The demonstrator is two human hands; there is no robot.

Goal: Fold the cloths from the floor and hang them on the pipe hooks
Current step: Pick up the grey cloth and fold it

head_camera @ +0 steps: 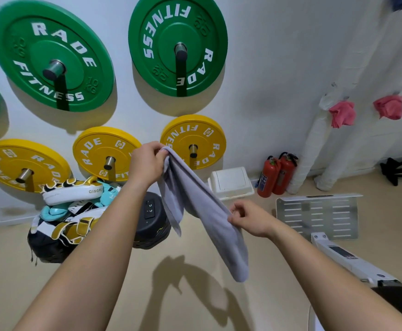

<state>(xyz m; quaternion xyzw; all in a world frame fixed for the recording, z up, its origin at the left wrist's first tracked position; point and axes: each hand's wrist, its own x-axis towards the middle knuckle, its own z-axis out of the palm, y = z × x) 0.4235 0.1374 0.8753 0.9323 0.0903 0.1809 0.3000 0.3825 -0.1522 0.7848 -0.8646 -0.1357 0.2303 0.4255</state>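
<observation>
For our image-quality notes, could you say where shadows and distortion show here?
Head view: the grey cloth, held by the left hand and right hand, throws a clear shadow on the floor; wide-angle distortion bends the wrapped pipes.

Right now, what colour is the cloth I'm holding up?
Plain pale grey-lavender cloth, no pattern; the head view shows it best.

Soft matt grey cloth (202, 211); glossy red fire extinguishers (276, 175); perforated metal plate (318, 215).

Grey cloth (195, 206), doubled lengthwise, is hanging in mid-air at centre frame, sloping from upper left to lower right, both ends drooping. Inner pink cloth (342, 113) and outer pink cloth (389, 106), crumpled, are hanging on white wrapped pipes (314, 149), right of frame.
</observation>
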